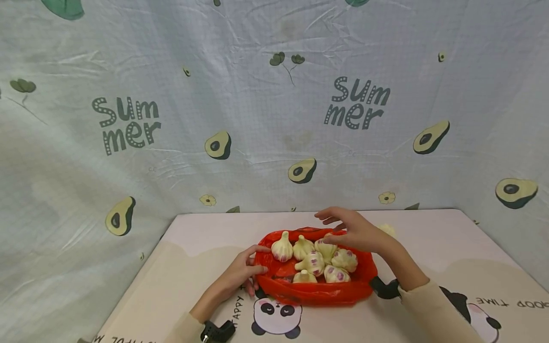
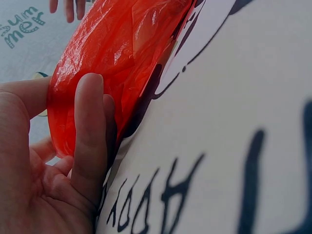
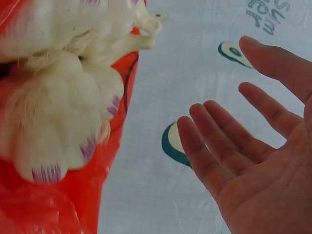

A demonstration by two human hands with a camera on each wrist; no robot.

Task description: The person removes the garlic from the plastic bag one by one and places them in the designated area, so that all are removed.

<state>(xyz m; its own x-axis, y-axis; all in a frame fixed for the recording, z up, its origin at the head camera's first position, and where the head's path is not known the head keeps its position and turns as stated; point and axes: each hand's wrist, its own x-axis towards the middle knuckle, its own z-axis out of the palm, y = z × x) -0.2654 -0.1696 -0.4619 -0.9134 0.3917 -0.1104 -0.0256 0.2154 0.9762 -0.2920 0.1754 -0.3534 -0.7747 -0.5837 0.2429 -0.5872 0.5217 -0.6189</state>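
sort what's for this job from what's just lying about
For job:
- glossy red plastic bag the left hand grips
- rounded whitish purple-marked garlic bulbs

Just about:
- pale yellow roundish thing, identity unclear
- cream panda-print table covering
- white avocado-print sheet

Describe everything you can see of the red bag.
The red bag is thin, shiny and crinkled, and looks like plastic. It sits low and spread on the table, its wide mouth open upward, with whitish, purple-marked garlic bulbs inside on its bottom. The left hand holds its rim at the left end. Its near side lies by a printed panda.
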